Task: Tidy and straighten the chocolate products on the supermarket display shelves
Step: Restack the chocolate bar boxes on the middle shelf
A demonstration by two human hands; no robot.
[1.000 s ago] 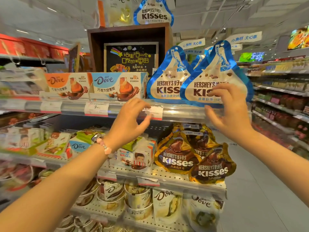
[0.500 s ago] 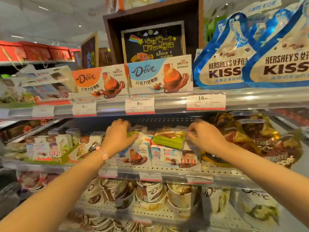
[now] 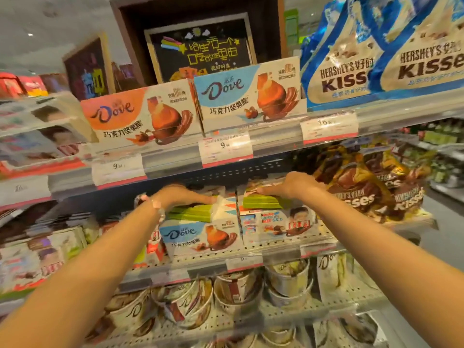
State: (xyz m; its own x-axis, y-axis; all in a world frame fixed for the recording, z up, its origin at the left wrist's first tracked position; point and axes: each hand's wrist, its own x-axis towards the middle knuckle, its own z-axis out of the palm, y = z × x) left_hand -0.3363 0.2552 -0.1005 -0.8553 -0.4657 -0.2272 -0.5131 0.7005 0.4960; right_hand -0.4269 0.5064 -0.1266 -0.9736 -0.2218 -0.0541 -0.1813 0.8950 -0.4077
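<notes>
On the middle shelf a blue Dove box point(image 3: 200, 237) and a Kinder chocolate box point(image 3: 276, 223) stand side by side. Green packs lie on top of each: one stack point(image 3: 190, 213) on the Dove box, another point(image 3: 263, 202) on the Kinder box. My left hand point(image 3: 183, 197) lies flat, fingers straight, on the left green stack. My right hand point(image 3: 291, 187) rests flat on the right green stack, fingers pointing left. Brown and gold Hershey's Kisses bags point(image 3: 364, 184) sit to the right of my right hand.
The top shelf carries an orange Dove box point(image 3: 140, 116), a blue Dove box point(image 3: 251, 96) and blue Hershey's Kisses bags point(image 3: 376, 59). Price tags point(image 3: 226, 146) line the shelf edge. Dove cups point(image 3: 238, 290) fill the lower shelf. An aisle opens at the right.
Both hands came down from the top shelf to the middle shelf. They now lie flatter on the green packs, and the view has moved closer.
</notes>
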